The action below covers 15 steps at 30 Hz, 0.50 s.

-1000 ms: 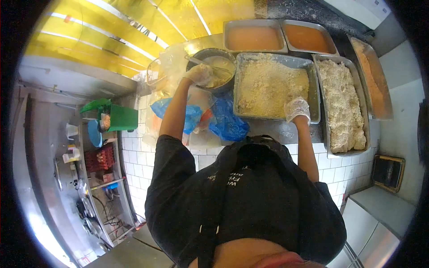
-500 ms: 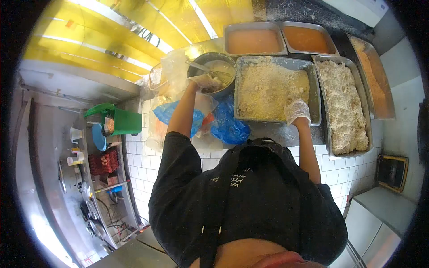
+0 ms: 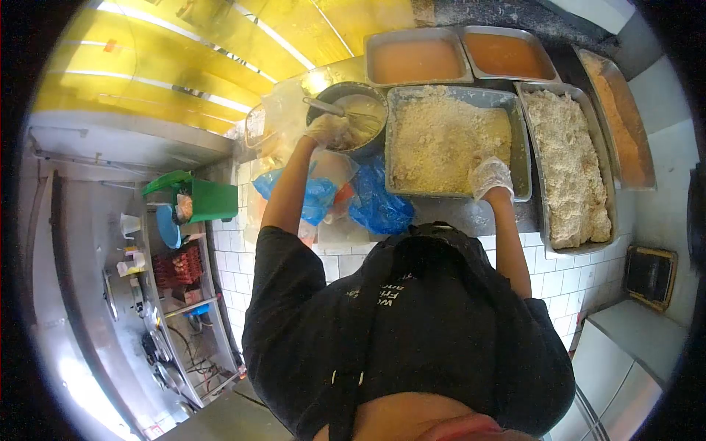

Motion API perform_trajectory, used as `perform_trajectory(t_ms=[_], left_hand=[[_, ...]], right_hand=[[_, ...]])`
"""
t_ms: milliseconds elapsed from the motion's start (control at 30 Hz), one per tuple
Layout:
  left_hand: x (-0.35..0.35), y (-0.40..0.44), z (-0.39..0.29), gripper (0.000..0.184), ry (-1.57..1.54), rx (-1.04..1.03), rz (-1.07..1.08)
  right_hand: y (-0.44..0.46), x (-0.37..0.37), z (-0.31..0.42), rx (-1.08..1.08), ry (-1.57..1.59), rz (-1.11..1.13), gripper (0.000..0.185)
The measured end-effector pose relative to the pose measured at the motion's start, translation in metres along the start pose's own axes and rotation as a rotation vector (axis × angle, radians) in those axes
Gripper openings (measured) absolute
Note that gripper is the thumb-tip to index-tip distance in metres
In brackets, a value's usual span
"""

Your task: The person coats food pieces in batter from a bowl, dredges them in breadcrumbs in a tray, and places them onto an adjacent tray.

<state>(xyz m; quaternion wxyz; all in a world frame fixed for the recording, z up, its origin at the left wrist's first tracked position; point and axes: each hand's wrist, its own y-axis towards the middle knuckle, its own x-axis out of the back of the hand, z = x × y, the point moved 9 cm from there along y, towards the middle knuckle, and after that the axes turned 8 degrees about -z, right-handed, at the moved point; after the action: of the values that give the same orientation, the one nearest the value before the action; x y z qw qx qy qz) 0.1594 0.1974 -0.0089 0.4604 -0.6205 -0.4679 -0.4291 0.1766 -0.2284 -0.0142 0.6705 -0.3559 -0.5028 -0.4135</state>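
Observation:
My left hand [image 3: 327,131], in a clear plastic glove, reaches over the near left rim of a dark pot [image 3: 338,94] of pale batter. Its fingertips are low in the pot, so whether they hold anything is hidden. A whisk [image 3: 327,107] leans in the pot, its handle just beyond that hand and its wires in the batter. My right hand [image 3: 491,178], also gloved, rests at the front right of a metal tray [image 3: 524,165] of crumbly yellowish flour [image 3: 445,140]. Its fingers look loosely extended towards the flour, with nothing visible in them.
To the right is a tray of flour-coated pieces [image 3: 570,169], then a tray of orange-brown crumbs [image 3: 625,125]. Two trays of orange liquid [image 3: 415,60] stand behind. Blue plastic bags [image 3: 379,202] lie at the counter's front edge. A green bin [image 3: 213,200] is at left.
My left hand has drawn back slightly left in the pot, and the whisk handle has shifted left. My right hand has barely moved at the flour tray. The view has shifted slightly.

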Motion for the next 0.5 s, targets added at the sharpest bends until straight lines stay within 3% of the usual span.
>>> perform_trajectory(t_ms=[33,67,133,200,267,400,467,500], left_hand=[[-0.006,-0.001,-0.014,0.007,0.465,-0.372,-0.026],[-0.003,0.000,-0.012,0.007,0.460,-0.374,-0.027],[0.000,0.001,0.003,0.024,0.616,-0.286,-0.001],[0.002,0.000,0.018,0.020,0.403,-0.176,-0.042],[-0.003,0.003,0.064,0.021,-0.118,0.249,-0.177],[-0.017,0.007,0.028,0.024,0.137,0.377,-0.216],[-0.051,0.020,-0.012,0.028,0.145,-0.080,0.132],[-0.076,0.041,0.020,0.031,-0.003,-0.080,0.030]], right_hand=[[0.001,0.003,-0.001,-0.012,0.006,-0.020,0.050],[0.001,0.007,0.001,-0.043,0.009,0.018,0.051],[-0.001,0.007,0.001,-0.069,0.011,0.062,0.052],[-0.001,0.011,0.006,-0.011,0.019,0.021,0.054],[0.001,0.009,0.005,-0.033,0.006,0.029,0.053],[0.004,-0.002,0.000,-0.031,0.028,0.026,0.051],[0.004,-0.001,0.000,-0.040,0.053,0.033,0.049],[0.003,0.004,0.001,-0.061,0.067,0.042,0.048]])
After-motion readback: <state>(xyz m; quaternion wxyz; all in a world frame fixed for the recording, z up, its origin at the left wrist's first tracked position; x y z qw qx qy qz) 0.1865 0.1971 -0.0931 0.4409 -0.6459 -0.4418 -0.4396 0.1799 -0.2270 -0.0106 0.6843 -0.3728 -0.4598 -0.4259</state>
